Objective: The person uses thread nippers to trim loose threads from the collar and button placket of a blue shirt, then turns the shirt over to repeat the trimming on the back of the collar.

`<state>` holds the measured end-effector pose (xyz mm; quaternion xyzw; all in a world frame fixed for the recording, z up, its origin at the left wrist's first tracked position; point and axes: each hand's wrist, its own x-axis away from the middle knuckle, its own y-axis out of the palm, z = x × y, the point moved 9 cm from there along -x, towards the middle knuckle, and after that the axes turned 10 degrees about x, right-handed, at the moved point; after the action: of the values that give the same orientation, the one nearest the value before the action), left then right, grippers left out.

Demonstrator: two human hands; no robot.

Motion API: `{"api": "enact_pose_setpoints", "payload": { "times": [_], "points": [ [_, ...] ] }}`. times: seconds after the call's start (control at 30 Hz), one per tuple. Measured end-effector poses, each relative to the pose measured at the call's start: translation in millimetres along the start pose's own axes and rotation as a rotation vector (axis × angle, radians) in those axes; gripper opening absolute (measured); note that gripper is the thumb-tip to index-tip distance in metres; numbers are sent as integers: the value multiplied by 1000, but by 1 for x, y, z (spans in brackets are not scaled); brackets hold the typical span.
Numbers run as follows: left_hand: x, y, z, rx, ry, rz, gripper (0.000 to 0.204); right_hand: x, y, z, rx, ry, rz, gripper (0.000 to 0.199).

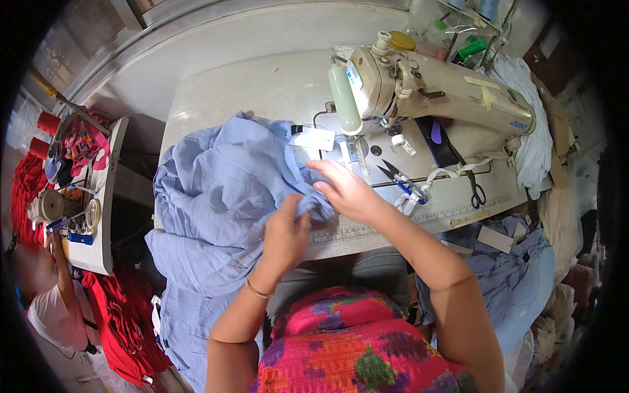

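probably soft, light and floppy, the blue cloth (213,180) lies left of the sewing machine (452,98); pinch its bunched right edge. left hand (286,230) grips there; right hand (347,191) touches, grip unclear.

Room to pass lies over the bare table (229,88) between the blue cloth (216,173) and the back wall (262,33) — the heaped cloth itself fills the table's left front. On the right the sewing machine (452,85) stands in the way, a pale green tube (344,98) at its left end; nearer the front edge, snips (407,188) and scissors (471,177) clutter the route
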<state>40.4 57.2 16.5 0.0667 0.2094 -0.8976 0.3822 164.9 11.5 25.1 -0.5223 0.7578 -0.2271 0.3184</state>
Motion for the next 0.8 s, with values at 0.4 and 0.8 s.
{"api": "enact_pose_setpoints", "payload": {
  "times": [0.4, 0.8],
  "points": [
    [25, -21, 44, -166, 235, -341, 51, 34, 28, 18, -1202, 457, 121, 42],
    [-33, -230, -51, -546, -51, 306, 43, -32, 14, -116, -464, -324, 36, 58]
  ]
}}
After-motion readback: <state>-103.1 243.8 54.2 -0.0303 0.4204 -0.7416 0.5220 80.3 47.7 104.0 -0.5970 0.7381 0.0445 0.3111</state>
